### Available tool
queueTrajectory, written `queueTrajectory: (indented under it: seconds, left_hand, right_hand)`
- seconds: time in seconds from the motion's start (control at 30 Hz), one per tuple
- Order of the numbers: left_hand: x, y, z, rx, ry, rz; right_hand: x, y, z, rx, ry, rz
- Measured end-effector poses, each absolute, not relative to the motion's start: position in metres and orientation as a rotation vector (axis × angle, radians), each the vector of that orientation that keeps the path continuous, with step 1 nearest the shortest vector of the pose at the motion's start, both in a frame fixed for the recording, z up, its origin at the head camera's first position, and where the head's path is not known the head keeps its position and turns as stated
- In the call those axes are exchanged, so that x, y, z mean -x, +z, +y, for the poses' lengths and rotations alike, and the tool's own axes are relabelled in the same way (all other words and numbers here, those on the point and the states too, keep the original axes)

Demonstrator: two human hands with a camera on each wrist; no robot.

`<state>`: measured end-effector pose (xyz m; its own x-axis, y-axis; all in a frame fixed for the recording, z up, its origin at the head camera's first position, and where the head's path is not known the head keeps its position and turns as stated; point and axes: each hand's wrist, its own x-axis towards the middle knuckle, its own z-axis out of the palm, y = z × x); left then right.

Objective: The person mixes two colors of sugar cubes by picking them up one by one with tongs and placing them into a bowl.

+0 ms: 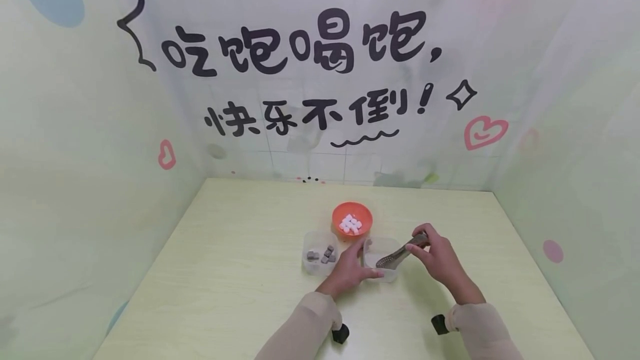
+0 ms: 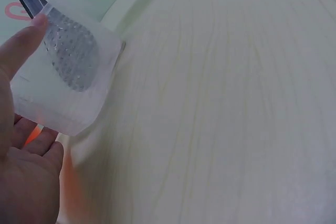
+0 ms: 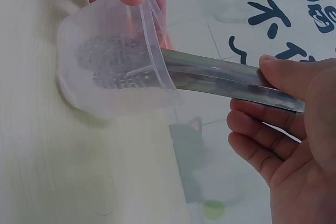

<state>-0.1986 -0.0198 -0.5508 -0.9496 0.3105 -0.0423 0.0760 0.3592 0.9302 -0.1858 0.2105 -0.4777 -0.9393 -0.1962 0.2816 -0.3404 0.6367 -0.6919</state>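
My left hand (image 1: 347,271) holds a translucent plastic container (image 1: 392,276) at its left side, thumb on the near wall and fingers round toward the far side. In the right hand (image 1: 442,257) is a pair of metal tongs (image 3: 226,80), gripped by the handle end between thumb and fingers. The tongs slant down into the container, their perforated heads (image 2: 73,51) inside it and their two arms close together. Through the container's wall in the right wrist view, no food piece shows between the heads.
Just left of the held container stands a second translucent container (image 1: 320,270) with several grey-brown chunks (image 1: 328,254). Behind them sits an orange bowl (image 1: 367,215) with several small white pieces (image 1: 350,224). A printed curtain (image 1: 320,165) closes off the table's (image 1: 225,271) back and sides.
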Motion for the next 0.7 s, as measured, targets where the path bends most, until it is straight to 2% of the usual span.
queueTrajectory:
  seconds: [0.7]
  left_hand:
    - [0.1984,-0.5518,-0.0192,-0.341,1.653,2.381]
  right_hand:
    - [0.1836,-0.4830,0.2082,-0.245,1.183,-2.385]
